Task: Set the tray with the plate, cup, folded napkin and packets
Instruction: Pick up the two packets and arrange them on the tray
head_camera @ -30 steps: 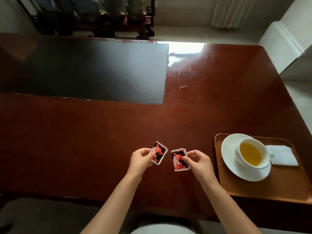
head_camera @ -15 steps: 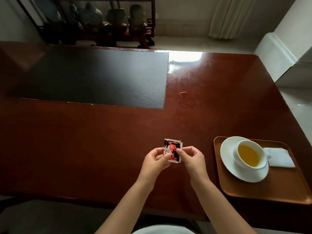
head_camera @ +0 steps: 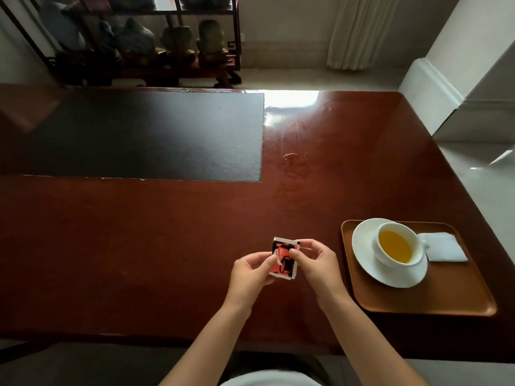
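Red-and-black packets are stacked together above the near middle of the table, pinched from both sides. My left hand grips their left edge and my right hand holds the right edge. To the right lies a brown tray. On it rests a white plate carrying a white cup of yellow liquid. A folded white napkin lies on the tray just right of the cup.
The dark red wooden table has a black inlaid pad at the back left. A wet smear marks the middle. Behind the table stands a dark shelf with ornaments. The table's right edge borders pale floor.
A second ago each hand held its own packet, apart. The hands came together and the two packets now sit stacked between both hands. The view has tilted up slightly.
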`<state>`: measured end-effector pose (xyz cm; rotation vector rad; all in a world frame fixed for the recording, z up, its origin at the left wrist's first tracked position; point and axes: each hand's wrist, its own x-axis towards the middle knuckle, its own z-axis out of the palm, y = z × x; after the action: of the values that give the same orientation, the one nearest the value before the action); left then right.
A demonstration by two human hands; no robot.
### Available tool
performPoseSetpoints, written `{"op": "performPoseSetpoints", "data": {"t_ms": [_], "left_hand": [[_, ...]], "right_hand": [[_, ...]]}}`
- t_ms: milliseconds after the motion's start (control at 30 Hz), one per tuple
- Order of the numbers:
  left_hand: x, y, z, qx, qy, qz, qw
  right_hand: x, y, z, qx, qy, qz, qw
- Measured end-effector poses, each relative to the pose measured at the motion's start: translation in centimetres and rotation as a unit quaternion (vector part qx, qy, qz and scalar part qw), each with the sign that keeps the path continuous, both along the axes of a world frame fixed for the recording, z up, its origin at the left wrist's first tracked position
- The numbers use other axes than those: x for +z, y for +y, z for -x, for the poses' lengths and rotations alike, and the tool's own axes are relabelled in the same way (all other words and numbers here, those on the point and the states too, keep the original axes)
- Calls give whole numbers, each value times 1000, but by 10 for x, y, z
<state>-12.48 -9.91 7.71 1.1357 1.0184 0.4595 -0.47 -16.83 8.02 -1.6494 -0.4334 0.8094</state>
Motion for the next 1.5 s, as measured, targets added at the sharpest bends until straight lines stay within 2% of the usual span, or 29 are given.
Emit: {"op": "performPoseSetpoints", "data": {"t_ms": [267,500,633,867,1000,1167,1500], "left_hand": [[-2,-18,-12,-36,-5,-58,998],[1,-53,-40,-80,-14,-46,996],[4,-82,-71,-104,-8,-60,993],[2,-165,-160,-157,9,-11,988],[-2,-221,-208,-138,45,-4,989],[0,-269,-236,-53,42,0,998],[-18,-268,-264,-30,91,-27,995]], "right_hand": [[3,-33,-10,-14,15,-13,1000],[1,-75,-36,-78,45,-8,996],[-1,-112,-65,-85,59,2,995],[0,-207,-157,-43,31,-4,999],[-3,-261,-212,-6,27,9,1000],[-8,-301,-246,38,55,38,997],[-25,-290,-273,48,15,62,997]]}}
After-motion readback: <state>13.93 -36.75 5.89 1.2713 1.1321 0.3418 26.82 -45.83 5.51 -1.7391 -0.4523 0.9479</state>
